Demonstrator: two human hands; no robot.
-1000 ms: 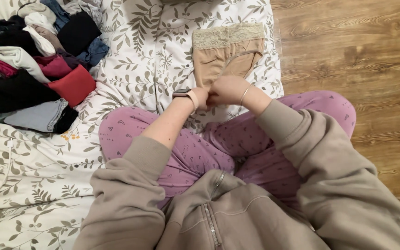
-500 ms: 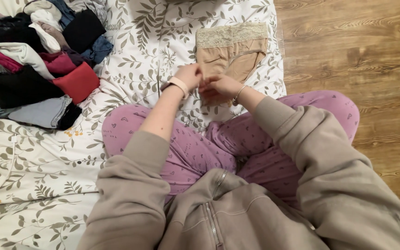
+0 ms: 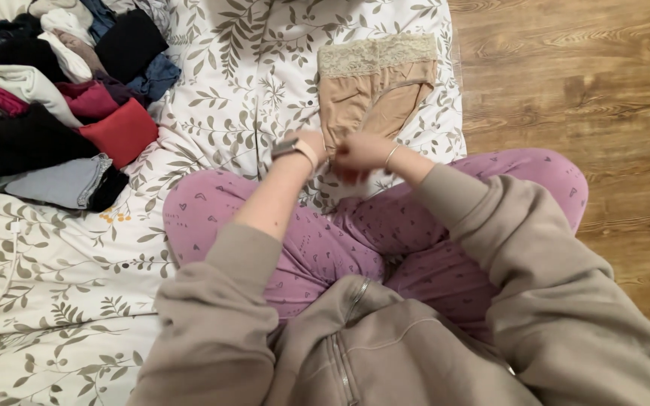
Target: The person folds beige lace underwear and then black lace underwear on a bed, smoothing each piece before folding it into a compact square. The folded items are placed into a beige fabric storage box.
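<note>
I am pinching the lower edge of the beige underwear (image 3: pixel 370 90) with my left hand (image 3: pixel 311 144) and right hand (image 3: pixel 360 150), both clamped on its fabric; it is lying on the leaf-print bedsheet (image 3: pixel 250 83) at twelve o'clock. An uneven pull would probably be skewing the fold.

Warm even indoor light, soft shadows, sharp.

A white bedsheet (image 3: pixel 77 301) printed with grey-green leaf sprigs covers the area left of and beyond the right hand (image 3: pixel 359 153), and warm brown wooden plank floor (image 3: pixel 566 75) lies to its right.
</note>
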